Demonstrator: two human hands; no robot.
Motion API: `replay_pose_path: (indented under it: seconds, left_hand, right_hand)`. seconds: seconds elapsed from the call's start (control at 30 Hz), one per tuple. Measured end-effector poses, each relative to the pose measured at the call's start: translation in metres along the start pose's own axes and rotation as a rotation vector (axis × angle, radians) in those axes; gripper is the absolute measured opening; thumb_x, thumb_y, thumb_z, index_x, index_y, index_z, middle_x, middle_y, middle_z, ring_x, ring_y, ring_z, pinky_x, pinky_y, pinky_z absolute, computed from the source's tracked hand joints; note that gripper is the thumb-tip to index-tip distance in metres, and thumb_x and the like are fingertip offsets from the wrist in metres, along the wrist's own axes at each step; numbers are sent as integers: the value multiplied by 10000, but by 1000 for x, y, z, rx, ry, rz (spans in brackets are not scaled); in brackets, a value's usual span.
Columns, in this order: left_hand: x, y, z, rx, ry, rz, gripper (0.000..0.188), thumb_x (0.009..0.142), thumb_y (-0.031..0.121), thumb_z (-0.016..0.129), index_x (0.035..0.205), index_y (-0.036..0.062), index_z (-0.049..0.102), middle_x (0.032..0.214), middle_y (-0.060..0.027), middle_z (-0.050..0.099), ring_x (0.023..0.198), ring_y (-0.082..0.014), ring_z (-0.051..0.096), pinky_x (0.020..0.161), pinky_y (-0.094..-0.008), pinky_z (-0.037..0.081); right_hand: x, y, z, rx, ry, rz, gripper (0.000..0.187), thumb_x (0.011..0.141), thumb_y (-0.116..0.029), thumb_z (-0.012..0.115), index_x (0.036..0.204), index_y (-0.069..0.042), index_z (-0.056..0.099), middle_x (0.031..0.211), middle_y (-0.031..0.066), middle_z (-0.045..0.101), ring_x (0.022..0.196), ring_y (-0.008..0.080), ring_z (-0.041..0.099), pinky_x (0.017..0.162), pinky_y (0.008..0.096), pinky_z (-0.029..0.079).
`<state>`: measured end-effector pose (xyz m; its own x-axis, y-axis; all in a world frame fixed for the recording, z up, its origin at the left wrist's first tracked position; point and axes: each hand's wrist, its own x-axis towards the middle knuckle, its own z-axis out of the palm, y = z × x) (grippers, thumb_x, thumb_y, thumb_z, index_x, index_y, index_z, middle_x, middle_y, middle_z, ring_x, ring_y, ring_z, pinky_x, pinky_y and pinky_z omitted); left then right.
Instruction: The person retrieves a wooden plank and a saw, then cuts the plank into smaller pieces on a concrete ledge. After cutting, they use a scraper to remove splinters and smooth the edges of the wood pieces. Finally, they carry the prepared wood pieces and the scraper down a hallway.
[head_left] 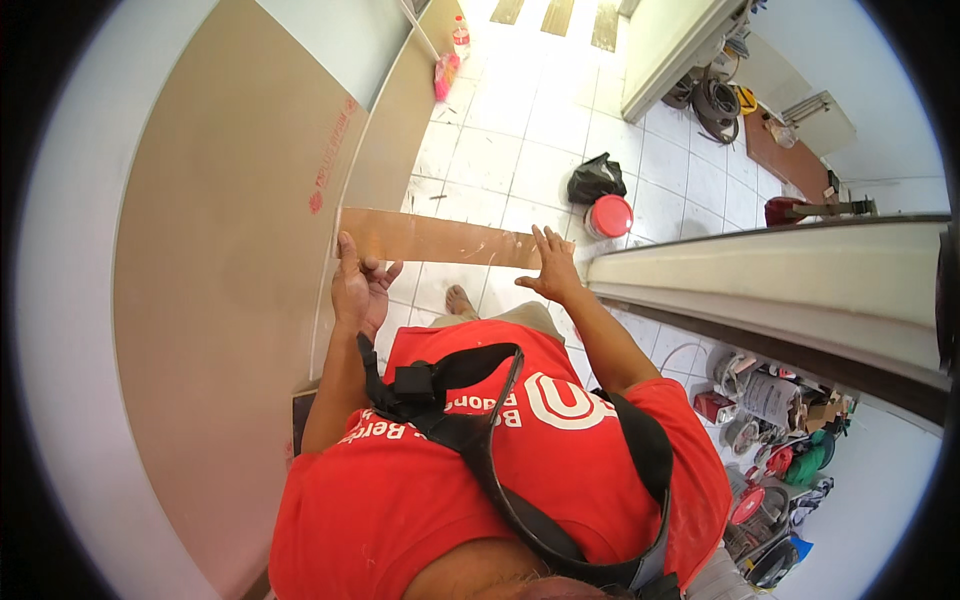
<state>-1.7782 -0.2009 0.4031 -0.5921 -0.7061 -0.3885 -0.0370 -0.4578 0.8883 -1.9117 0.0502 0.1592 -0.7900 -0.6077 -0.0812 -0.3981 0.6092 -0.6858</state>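
Note:
A narrow brown plank point(440, 238) with pale scuffs spans crosswise in front of me, above the floor tiles. My left hand point(358, 290) holds its left end beside the wall panel, thumb up along the end and the other fingers partly curled near the close edge. At the opposite end, my right hand point(553, 266) grips the plank with its fingers spread over the top and the thumb at the near edge. The plank hides whatever is under it, including any fingertips there.
Large tan boards point(220, 250) line the wall at left. A black bag point(597, 180) and a red-lidded bucket point(608, 216) stand ahead on white tiles point(500, 160). A bottle point(461, 38) is far off. Crowded tools and containers point(770, 450) lie right, past a door edge point(770, 270).

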Motion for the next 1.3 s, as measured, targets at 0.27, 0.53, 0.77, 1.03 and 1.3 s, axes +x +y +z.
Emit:
replay_pose_path:
  seconds: [0.27, 0.53, 0.77, 1.03, 1.3]
  left_hand:
    - [99, 41, 36, -24, -71, -86, 418, 958, 529, 546, 1097, 135, 546, 557, 82, 453, 487, -47, 496, 719, -380, 612]
    - [208, 63, 100, 164, -90, -209, 321, 961, 437, 609, 1087, 146, 558, 628, 70, 511, 554, -80, 546, 718, -383, 598]
    - [367, 17, 82, 477, 120, -329, 521, 930, 379, 665, 1312, 63, 505, 872, -70, 613, 696, -172, 615, 696, -370, 559]
    - [444, -35, 109, 1020, 83, -457, 651, 921, 294, 661, 1457, 41, 391, 906, -101, 651, 686, -175, 625, 587, -361, 545]
    - [655, -103, 131, 1428, -283, -345, 462, 868, 375, 651, 1173, 28, 633, 817, -89, 664, 687, -226, 643, 604, -409, 551]
  right_hand:
    - [99, -30, -27, -157, 62, -50, 1145, 661, -439, 861, 1547, -141, 199, 1573, 201, 249, 1466, 391, 201, 1160, 518, 238]
    - [201, 14, -67, -60, -1, -54, 921, 677, -279, 791, 1466, -93, 353, 1208, 185, 576, 1127, 364, 555, 1015, 466, 406]
    - [343, 88, -137, 136, -22, 354, 891, 671, -451, 803, 1362, -32, 428, 1067, 265, 624, 1001, 423, 612, 892, 464, 502]
    - [471, 152, -235, 57, 38, 572, 959, 682, -573, 771, 1367, -7, 410, 1231, 248, 596, 1126, 391, 602, 939, 456, 496]
    - [564, 236, -267, 125, -135, 834, 885, 684, -622, 744, 1293, -9, 554, 1202, 234, 646, 1093, 386, 634, 915, 457, 503]
